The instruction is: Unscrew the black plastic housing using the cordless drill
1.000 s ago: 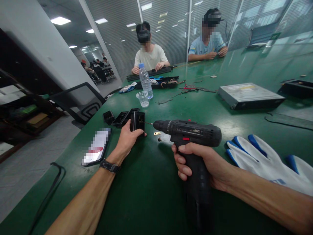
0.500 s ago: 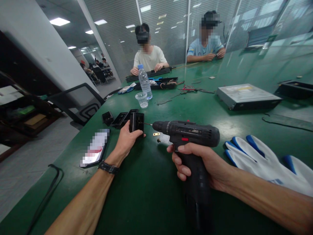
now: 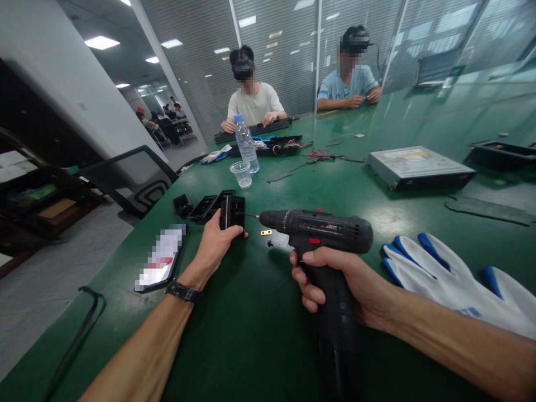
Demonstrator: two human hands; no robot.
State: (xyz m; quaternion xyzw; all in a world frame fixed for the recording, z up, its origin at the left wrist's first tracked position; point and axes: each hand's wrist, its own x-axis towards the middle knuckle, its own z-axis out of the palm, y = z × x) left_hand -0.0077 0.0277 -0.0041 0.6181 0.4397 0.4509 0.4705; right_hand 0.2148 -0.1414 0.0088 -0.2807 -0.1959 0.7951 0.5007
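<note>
My left hand (image 3: 215, 243) grips a small black plastic box (image 3: 233, 215), its open side turned to the right. In my right hand (image 3: 324, 276) is a black cordless drill (image 3: 324, 228), held level with fingers wrapped round the handle. The thin bit (image 3: 251, 215) points left and reaches into the box; its tip is hidden or too small to make out. Below the chuck lie a small brass-coloured plate (image 3: 266, 233) with two holes and a few tiny screws (image 3: 270, 243). Several similar black boxes (image 3: 204, 206) sit just behind my left hand.
A phone (image 3: 161, 259) lies left of my wrist, white-blue gloves (image 3: 452, 279) at right. Farther back stand a plastic cup (image 3: 242, 176), a water bottle (image 3: 246, 146), a disc drive (image 3: 421, 167) and a black tray (image 3: 288, 146). Two people (image 3: 254, 100) sit across the green table (image 3: 234, 335).
The view has shifted very slightly. Both hands keep their holds, and the drill bit stays directed into the black box.
</note>
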